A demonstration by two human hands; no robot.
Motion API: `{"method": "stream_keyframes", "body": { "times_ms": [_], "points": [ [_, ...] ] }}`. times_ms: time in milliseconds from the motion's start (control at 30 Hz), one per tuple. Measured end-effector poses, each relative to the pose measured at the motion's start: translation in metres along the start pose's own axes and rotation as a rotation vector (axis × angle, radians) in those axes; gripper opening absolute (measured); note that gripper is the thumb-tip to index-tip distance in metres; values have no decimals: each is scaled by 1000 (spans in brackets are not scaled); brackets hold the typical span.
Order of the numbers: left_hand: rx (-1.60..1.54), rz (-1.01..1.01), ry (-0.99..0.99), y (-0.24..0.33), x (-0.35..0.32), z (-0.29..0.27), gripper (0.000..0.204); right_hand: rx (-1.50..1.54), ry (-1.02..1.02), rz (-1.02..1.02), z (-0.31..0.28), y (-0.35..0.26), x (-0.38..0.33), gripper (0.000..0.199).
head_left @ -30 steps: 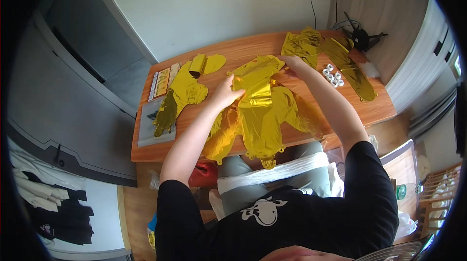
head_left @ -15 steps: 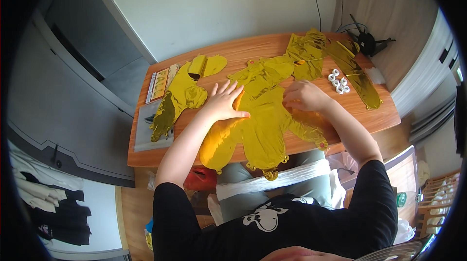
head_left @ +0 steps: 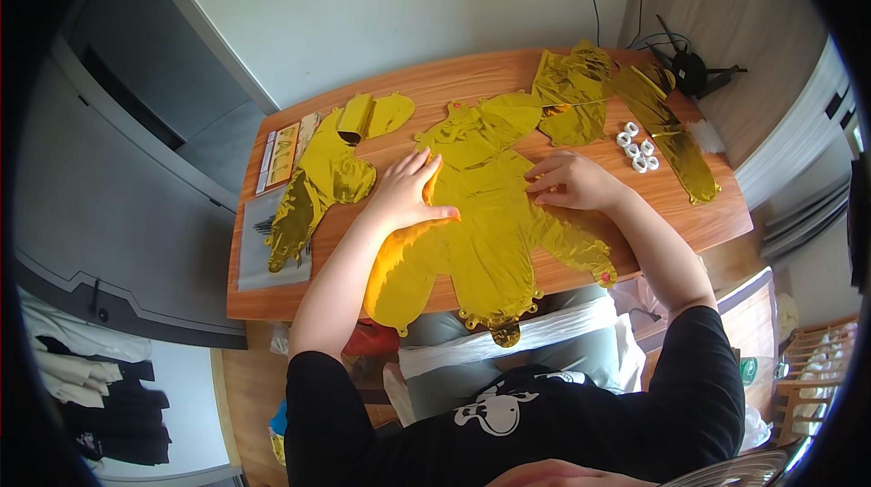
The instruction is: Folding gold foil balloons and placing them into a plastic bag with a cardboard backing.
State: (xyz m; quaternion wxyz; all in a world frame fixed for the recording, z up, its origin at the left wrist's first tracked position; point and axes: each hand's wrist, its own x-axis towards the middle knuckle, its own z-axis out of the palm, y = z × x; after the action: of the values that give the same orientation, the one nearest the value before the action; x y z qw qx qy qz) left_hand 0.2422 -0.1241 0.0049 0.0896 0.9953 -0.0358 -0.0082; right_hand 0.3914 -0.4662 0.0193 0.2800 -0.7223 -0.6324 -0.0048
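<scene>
A large flat gold foil balloon (head_left: 485, 215) with several rounded arms and small edge tabs lies in front of me, its lower end hanging over the table's near edge. My left hand (head_left: 406, 192) rests on its left side, fingers and thumb spread apart. My right hand (head_left: 579, 180) touches the balloon's right side with bent fingers, apart from one another and holding nothing I can see. Left of these lies another flat gold foil balloon (head_left: 325, 169). More gold foil pieces (head_left: 573, 97) and a long gold strip (head_left: 667, 128) lie at the back right.
On the wooden table (head_left: 435, 69) sit several small white rolls (head_left: 632, 149) and a black antenna device (head_left: 688, 72). A printed card (head_left: 281, 158) and a clear plastic bag (head_left: 261, 246) are at the left. White plastic (head_left: 508, 337) lies across my lap.
My right hand's fingers have loosened from a closer bunch and lie further apart on the foil. My left hand stays spread in about the same place. The view has shifted slightly.
</scene>
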Motion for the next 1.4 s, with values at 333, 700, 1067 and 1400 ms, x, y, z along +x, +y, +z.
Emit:
{"method": "stream_keyframes", "body": {
  "times_ms": [333, 700, 1067, 1400],
  "points": [
    [-560, -41, 73, -31, 7, 1, 109, 48, -13, 23, 3, 0, 3, 21],
    [-36, -190, -252, -26, -16, -34, 129, 26, 2, 5, 6, 5, 4, 24],
    [-65, -207, -178, -32, -22, -36, 126, 3, -27, 24, 13, 5, 8, 24],
    [-163, 0, -64, -34, -13, -14, 136, 10, -33, 18, 13, 6, 6, 24]
  ]
}}
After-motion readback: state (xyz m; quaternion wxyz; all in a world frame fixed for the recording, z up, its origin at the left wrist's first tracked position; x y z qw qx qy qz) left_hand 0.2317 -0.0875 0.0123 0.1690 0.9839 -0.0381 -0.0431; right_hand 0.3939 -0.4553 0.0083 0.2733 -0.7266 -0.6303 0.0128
